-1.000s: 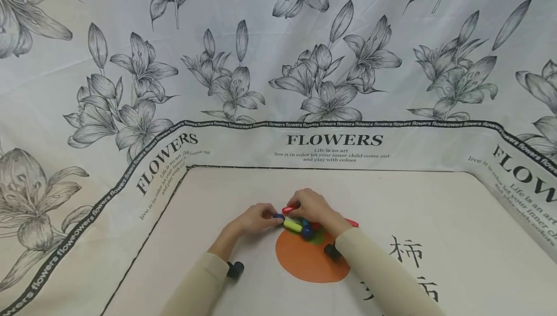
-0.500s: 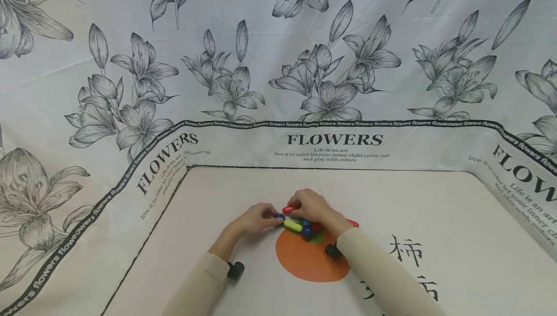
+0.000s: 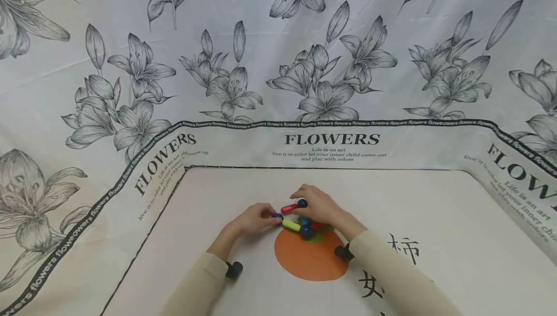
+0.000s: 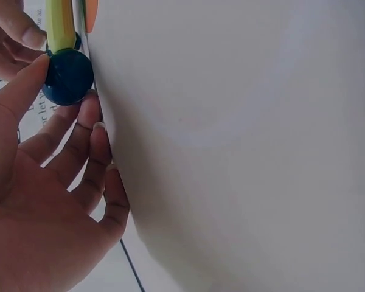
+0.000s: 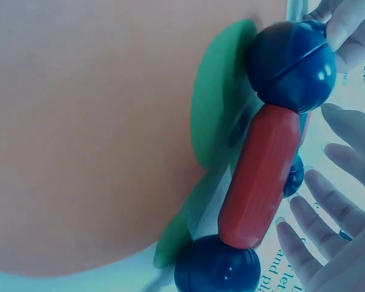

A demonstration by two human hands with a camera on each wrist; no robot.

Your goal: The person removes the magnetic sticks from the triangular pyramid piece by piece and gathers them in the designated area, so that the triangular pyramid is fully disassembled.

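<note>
In the head view my left hand [image 3: 254,218] pinches a dark blue ball [image 3: 277,218] at the end of a yellow-green rod [image 3: 291,225]. The left wrist view shows its thumb and forefinger on that blue ball [image 4: 69,77]. My right hand [image 3: 318,204] is beside another blue ball [image 3: 302,203] at the end of a red rod [image 3: 288,208]. In the right wrist view its fingers [image 5: 316,194] are spread and hold nothing. A red rod [image 5: 260,176] there joins two larger blue balls, the upper one [image 5: 292,67] close to the left hand.
The toy pieces lie around the top of a printed orange persimmon [image 3: 311,258] with green leaves on the pale tablecloth [image 3: 226,188]. Black printed characters [image 3: 403,248] are at the right. Flower-patterned cloth [image 3: 330,74] hangs behind and at the sides.
My right hand has let go of the blue ball on the red rod, its fingers opening, and its forearm has shifted right. The left hand keeps its hold.
</note>
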